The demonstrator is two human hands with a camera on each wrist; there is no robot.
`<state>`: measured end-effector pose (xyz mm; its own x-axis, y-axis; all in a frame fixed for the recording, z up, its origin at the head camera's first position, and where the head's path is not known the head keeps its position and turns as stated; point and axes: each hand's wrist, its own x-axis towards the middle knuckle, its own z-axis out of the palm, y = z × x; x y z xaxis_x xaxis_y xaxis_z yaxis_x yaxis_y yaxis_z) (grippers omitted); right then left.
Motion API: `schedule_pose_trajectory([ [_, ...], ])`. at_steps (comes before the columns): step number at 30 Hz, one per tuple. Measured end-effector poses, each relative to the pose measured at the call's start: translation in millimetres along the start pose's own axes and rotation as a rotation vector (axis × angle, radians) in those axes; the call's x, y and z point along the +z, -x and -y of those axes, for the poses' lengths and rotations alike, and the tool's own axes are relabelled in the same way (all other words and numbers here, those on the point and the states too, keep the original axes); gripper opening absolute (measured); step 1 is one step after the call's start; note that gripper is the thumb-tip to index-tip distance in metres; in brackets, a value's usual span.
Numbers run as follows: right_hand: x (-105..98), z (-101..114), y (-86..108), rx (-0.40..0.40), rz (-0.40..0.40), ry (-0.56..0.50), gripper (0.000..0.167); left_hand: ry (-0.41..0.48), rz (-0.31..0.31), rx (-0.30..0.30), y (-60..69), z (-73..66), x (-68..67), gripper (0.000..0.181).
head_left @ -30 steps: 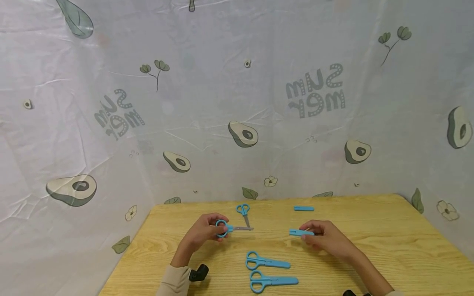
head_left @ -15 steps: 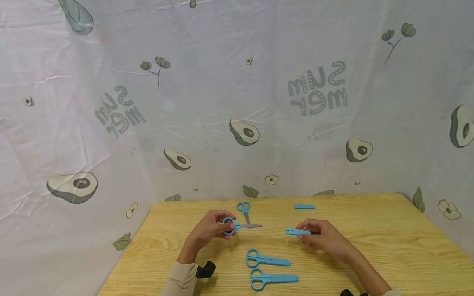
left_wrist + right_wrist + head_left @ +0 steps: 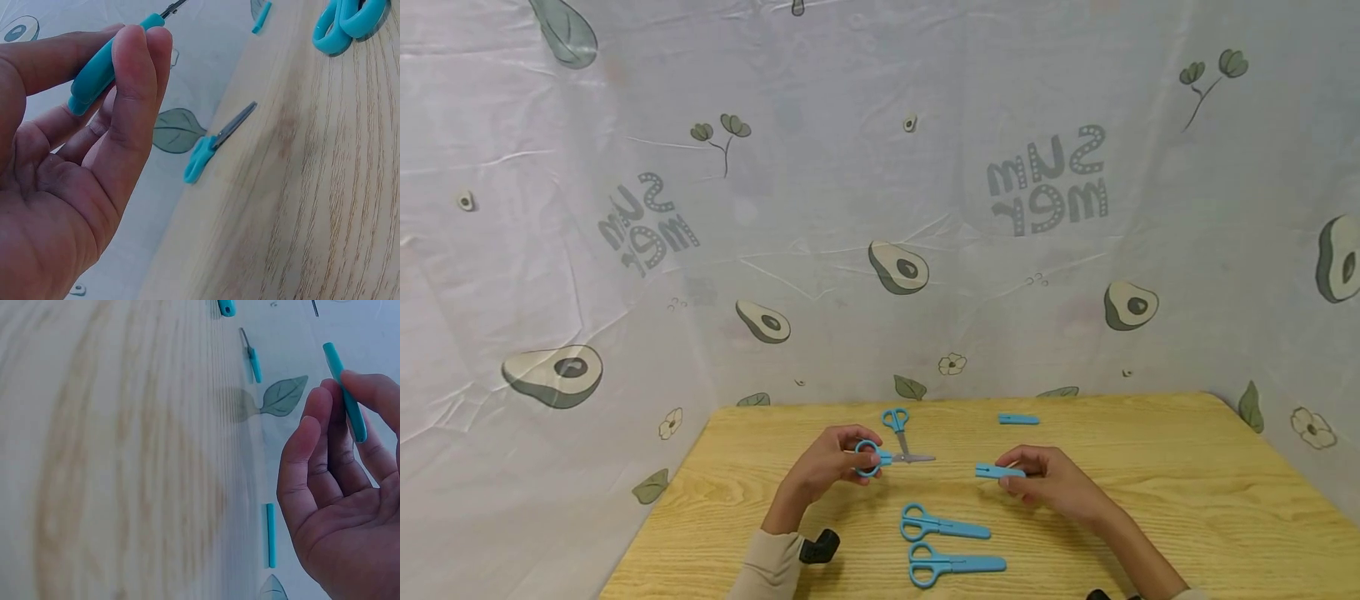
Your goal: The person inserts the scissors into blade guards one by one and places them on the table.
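My left hand (image 3: 823, 467) pinches blue-handled scissors (image 3: 886, 458) by the finger loops, the bare metal blades pointing right. In the left wrist view the held scissors (image 3: 94, 78) sit between thumb and fingertips. Across a short gap, my right hand (image 3: 1056, 485) pinches a blue blade cover (image 3: 988, 471), its slotted end turned toward the blades. The right wrist view shows this cover (image 3: 354, 412) between thumb and fingers. Blades and cover are apart. Behind the held scissors, a second bare-bladed pair of scissors (image 3: 900, 430) lies on the table.
Another blue blade cover (image 3: 1018, 419) lies near the table's back edge. Two pairs of scissors in covers, one (image 3: 955, 528) behind the other (image 3: 962, 564), lie at the front of the wooden table (image 3: 1150, 467). A printed curtain (image 3: 820, 208) hangs behind.
The left hand has moved right with the scissors, and the right hand slightly left with the blade cover. The gap between blades and cover has narrowed. Other pieces stay put.
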<state>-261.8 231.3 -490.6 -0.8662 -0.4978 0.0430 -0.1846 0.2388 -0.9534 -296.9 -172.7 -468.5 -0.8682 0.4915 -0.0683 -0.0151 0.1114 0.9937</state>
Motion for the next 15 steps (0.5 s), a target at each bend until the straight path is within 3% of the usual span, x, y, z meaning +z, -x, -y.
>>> schedule_pose_trajectory([
  [4,1.8,0.7,-1.4,0.003,0.004,-0.007,0.039,0.004,-0.004,-0.006,0.2,-0.3,0.9,0.025],
  [15,8.1,11.7,-9.0,0.03,-0.01,-0.004,0.042,0.003,-0.006,0.003,0.9,-3.5,2.1,0.029],
])
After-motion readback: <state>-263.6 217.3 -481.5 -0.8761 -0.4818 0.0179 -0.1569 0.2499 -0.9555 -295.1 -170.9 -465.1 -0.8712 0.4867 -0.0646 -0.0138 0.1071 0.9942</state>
